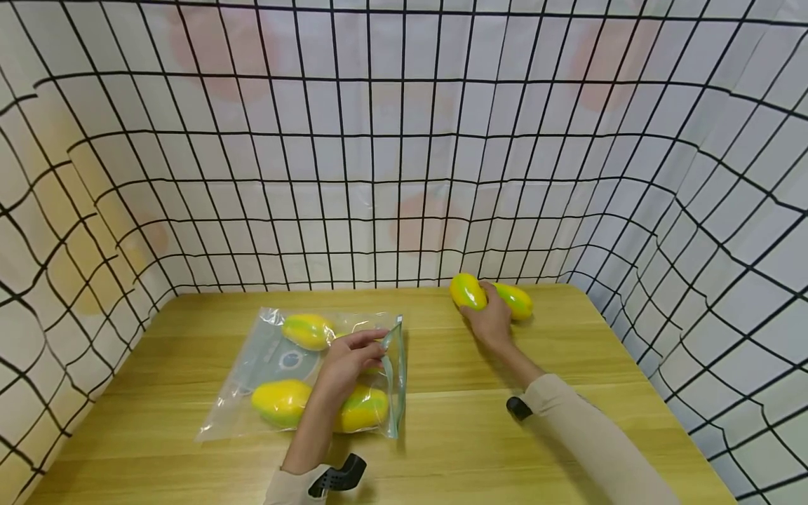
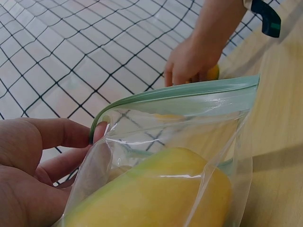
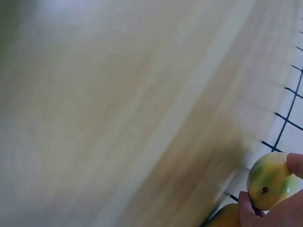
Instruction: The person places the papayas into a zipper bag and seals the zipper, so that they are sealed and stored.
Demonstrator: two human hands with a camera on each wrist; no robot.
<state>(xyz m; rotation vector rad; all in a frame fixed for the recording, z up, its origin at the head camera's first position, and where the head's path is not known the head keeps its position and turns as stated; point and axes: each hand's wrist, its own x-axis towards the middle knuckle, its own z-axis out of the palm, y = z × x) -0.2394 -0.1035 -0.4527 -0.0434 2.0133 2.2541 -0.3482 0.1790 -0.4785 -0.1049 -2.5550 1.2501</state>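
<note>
A clear zip bag [image 1: 243,375] with a green zip strip [image 1: 395,393] lies on the table, its mouth to the right. Several yellow-green mangoes [image 1: 280,401] are inside it. My left hand [image 1: 350,359] pinches the bag's mouth edge; in the left wrist view the thumb and fingers hold one end of the zip strip [image 2: 189,90], which gapes. At the back right, my right hand [image 1: 491,324] grips a mango [image 1: 468,292], also in the right wrist view as a mango [image 3: 269,182] with a dark stem spot. Another mango [image 1: 514,300] lies just right of that hand.
The wooden table [image 1: 454,435] is bounded at the back and sides by a black grid net [image 1: 353,203] over white sheeting. The back-right mangoes are close to the net's foot. Much of the right wrist view is blurred tabletop.
</note>
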